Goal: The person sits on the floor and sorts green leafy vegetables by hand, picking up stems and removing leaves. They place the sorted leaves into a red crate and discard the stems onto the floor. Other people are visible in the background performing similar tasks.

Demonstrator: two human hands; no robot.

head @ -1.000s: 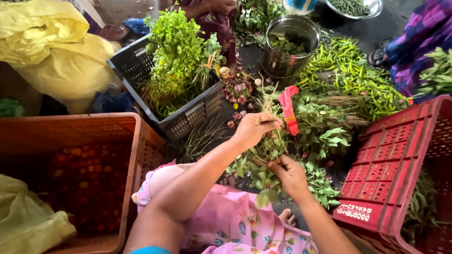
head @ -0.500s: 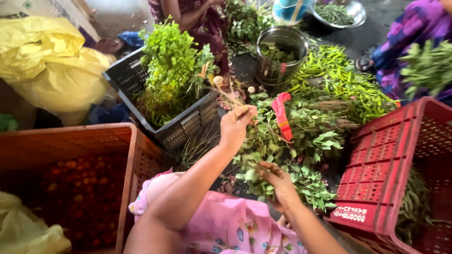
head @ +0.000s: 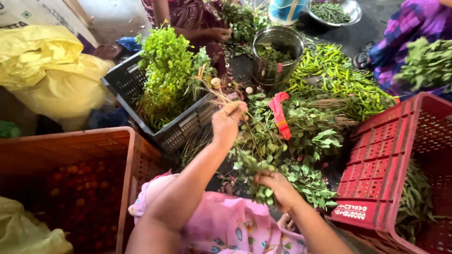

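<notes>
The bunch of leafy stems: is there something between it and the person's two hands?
Nothing visible. The right hand grips the bunch of leafy stems at its leafy end, and the left hand pinches the stem tips higher up.

There are three plastic crates: one dark grey crate (head: 127,84) full of green herbs, one orange crate (head: 117,141) to the left of it, and one red crate (head: 376,188) far to the right of it. One steel pot (head: 275,70) stands right of the grey crate, and one steel bowl (head: 351,14) lies beyond the pot. One red cloth strip (head: 280,115) lies below the pot. Two yellow bags (head: 52,70) are left of the grey crate.
</notes>
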